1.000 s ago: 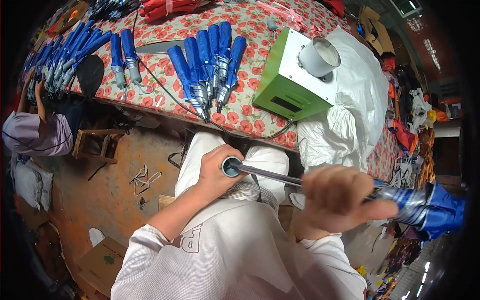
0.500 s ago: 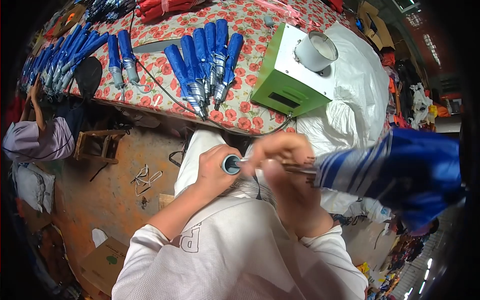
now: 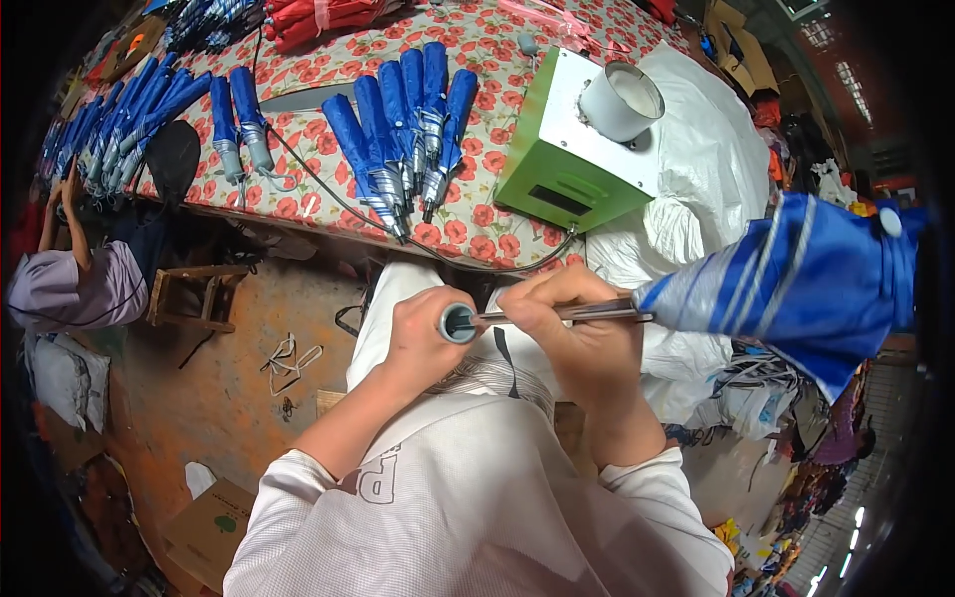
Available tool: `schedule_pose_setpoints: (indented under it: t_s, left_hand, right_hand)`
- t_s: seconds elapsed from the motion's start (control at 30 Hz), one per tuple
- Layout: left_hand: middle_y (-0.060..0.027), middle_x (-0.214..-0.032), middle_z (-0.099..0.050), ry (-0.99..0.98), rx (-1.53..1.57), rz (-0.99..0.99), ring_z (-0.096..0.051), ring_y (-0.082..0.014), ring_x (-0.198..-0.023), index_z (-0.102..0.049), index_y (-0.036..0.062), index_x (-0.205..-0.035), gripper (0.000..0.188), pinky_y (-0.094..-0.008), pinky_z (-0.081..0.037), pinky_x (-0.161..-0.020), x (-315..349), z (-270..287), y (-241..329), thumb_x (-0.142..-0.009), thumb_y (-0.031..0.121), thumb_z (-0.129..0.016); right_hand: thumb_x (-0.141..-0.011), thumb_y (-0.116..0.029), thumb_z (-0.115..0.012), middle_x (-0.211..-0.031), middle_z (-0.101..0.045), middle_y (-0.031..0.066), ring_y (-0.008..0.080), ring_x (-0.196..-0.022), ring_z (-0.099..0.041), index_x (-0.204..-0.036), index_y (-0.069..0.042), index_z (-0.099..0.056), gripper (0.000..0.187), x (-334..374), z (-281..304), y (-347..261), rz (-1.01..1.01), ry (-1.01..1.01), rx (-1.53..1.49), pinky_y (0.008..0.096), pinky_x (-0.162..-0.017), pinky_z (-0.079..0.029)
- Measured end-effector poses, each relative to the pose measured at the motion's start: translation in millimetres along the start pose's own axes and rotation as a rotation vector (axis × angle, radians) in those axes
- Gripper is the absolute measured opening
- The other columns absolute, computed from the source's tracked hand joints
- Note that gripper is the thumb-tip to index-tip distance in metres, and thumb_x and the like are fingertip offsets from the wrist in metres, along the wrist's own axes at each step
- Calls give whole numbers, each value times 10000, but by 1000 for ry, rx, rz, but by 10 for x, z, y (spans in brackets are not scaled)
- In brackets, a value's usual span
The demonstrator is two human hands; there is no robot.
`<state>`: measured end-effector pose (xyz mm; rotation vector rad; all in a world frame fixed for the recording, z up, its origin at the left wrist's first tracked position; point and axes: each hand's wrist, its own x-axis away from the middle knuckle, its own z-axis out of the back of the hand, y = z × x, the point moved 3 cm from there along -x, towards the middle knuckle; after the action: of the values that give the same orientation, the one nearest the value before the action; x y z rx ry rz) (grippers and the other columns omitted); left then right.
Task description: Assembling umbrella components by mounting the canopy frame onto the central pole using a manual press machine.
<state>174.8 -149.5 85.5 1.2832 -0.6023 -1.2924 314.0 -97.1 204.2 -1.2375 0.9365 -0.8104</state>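
In my left hand point(image 3: 416, 338), closed round it, is a grey-blue umbrella handle point(image 3: 460, 306) with its hollow end facing right. My right hand point(image 3: 589, 333) grips the metal shaft of a blue folding umbrella point(image 3: 811, 279). The shaft's tip is at the mouth of the handle; how deep it sits I cannot tell. The umbrella's loosely gathered canopy, with silver stripes, sticks out to the right beyond my right hand. Beyond my hands, several folded blue umbrellas point(image 3: 393, 119) lie on the table, their bare metal shaft ends toward me.
A green and white box machine point(image 3: 552, 159) with a metal cup point(image 3: 622, 101) stands on the flowered table point(image 3: 328, 209). White sacking point(image 3: 696, 169) is beside it. Two blue umbrellas with grey handles point(image 3: 239, 114) lie left of centre. Another person point(image 3: 85, 274) is at far left, near a wooden stool point(image 3: 199, 294).
The umbrella's canopy has swung upward and away from me. My right hand's fingers have settled round the shaft, while my left hand keeps the handle in nearly the same place.
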Motion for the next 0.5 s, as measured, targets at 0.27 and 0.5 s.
schedule_pose_setpoints:
  t_s: [0.27, 0.5]
  left_hand:
    - [-43, -665, -626, -57, 54, 51, -545, -198, -556, -629, 66, -769, 196, -303, -443, -542, 7, -54, 43, -672, 50, -798]
    - [-44, -670, -635, 52, -8, 17, -547, -194, -553, -632, 62, -763, 180, -295, -442, -540, -23, -20, -7, -685, 57, -793]
  right_hand:
    - [-788, -2, -745, -787, -694, 87, 160, -706, -614, -738, -19, -624, 133, 32, 69, -59, -54, -10, 156, 258, -687, -490]
    - [-789, -31, -747, -825, -711, 84, 156, -733, -630, -797, -7, -637, 113, 2, 104, 18, 148, -121, 467, 243, -702, -493]
